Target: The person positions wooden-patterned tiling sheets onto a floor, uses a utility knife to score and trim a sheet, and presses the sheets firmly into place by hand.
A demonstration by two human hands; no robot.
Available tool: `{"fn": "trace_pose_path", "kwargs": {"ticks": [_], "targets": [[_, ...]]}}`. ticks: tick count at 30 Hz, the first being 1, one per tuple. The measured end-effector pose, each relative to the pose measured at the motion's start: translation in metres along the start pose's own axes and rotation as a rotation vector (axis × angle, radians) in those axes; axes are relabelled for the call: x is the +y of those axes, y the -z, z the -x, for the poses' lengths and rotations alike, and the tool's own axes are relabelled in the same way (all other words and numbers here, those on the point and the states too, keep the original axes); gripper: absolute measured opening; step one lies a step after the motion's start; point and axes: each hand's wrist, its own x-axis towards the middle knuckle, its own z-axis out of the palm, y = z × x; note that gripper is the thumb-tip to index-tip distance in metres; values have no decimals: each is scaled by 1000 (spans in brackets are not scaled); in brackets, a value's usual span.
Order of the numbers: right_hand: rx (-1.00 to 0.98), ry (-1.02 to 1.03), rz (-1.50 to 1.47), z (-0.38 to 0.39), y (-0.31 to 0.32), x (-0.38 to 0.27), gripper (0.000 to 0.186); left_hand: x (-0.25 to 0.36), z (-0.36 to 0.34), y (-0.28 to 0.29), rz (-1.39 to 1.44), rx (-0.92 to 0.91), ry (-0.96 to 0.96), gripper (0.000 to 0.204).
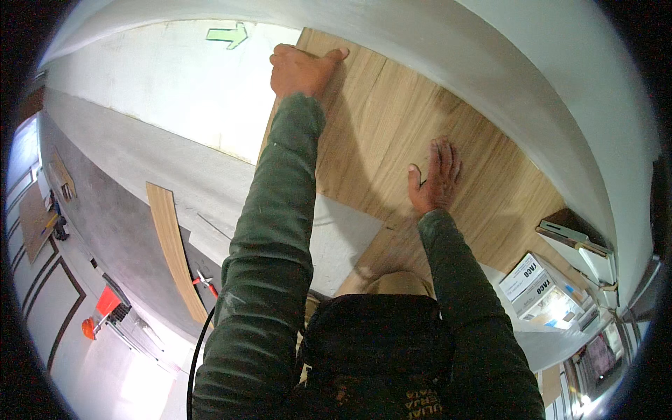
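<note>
Wood-look floor planks (392, 98) lie joined in a panel along the wall. My left hand (304, 70) is at the far left end of the panel, its fingers curled over the end edge of a floor plank and its thumb stretched across the top. The undersides of those fingers are hidden. Lower and to the right, my right hand (437, 178) rests flat on the planks with its fingers extended and holds nothing. To the left of the panel is a white sheet (168, 77) with a green arrow (227, 35) on it.
The pale wall (490, 42) curves along the far side. A loose plank (168, 231) and red-handled pliers (204, 281) lie left of my arm. Cartons (535, 283) stand at right, near stacked planks (574, 238). An orange-red object (106, 302) is farther left.
</note>
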Motion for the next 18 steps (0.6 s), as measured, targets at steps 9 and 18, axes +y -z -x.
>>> {"fn": "trace_pose_path", "kwargs": {"ticks": [9,18], "targets": [[11,-24,-72,0,5,-1,67,-34,82,138,386,69,-173,85],[-192,48,-182,129,74,43,67,-112,232,288,498,-33,21,76]]}}
